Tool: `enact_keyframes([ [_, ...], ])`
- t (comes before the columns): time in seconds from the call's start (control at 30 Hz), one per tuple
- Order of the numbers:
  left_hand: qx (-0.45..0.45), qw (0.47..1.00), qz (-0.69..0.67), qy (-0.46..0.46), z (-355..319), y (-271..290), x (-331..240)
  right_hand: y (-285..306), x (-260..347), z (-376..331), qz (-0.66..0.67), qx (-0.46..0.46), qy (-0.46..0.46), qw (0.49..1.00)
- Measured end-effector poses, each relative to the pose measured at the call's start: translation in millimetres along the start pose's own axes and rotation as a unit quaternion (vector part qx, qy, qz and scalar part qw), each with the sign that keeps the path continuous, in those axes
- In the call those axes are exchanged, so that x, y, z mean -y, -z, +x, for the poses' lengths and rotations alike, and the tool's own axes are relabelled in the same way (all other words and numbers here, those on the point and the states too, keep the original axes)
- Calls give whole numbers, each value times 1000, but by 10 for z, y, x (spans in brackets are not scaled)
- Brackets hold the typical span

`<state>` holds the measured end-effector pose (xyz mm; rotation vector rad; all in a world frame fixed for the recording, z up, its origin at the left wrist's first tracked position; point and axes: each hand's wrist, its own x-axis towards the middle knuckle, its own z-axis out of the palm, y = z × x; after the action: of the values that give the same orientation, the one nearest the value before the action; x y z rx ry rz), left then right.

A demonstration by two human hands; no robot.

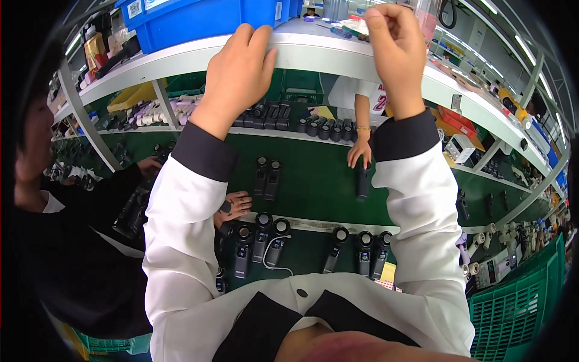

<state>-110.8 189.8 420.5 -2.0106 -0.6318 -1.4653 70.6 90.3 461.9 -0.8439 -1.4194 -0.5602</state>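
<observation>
Both my arms are raised to a white upper shelf [325,55]. My left hand [240,72] is at the shelf's front edge beside a blue plastic bin [193,23], fingers stretched up and thumb apart, with nothing seen in it. Further right, my right hand [399,51] is over the shelf with its fingers curled in toward the thumb. What those fingers hold, if anything, is hidden. A small white and green item [354,25] lies just left of its fingertips, near a blue-handled tool [341,32]. A clear cylinder [427,18] stands behind this hand.
Below, several black handheld devices [272,181] with round heads stand on the green bench [307,158]. Across it, another person's hand [360,151] touches a dark device [362,183]. At left a co-worker in a black sleeve [123,193] works close by. A green crate [512,308] stands lower right.
</observation>
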Motion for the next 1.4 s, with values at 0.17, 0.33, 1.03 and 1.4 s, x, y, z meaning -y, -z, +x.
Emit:
enact_keyframes([
  [0.17,-20,1000,-21,7,38,84,-101,414,52,-190,-28,-3,-21,999],
  [0.33,-34,985,-124,116,-190,188,-372,1071,294,-852,62,-20,-238,969],
  [1.03,444,410,-638,477,-2232,414,-2300,1384,809,-3058,66,136,-649,745],
  [1.4,423,411,-603,537,-2899,322,-2187,1284,643,-3467,125,75,-661,736],
])
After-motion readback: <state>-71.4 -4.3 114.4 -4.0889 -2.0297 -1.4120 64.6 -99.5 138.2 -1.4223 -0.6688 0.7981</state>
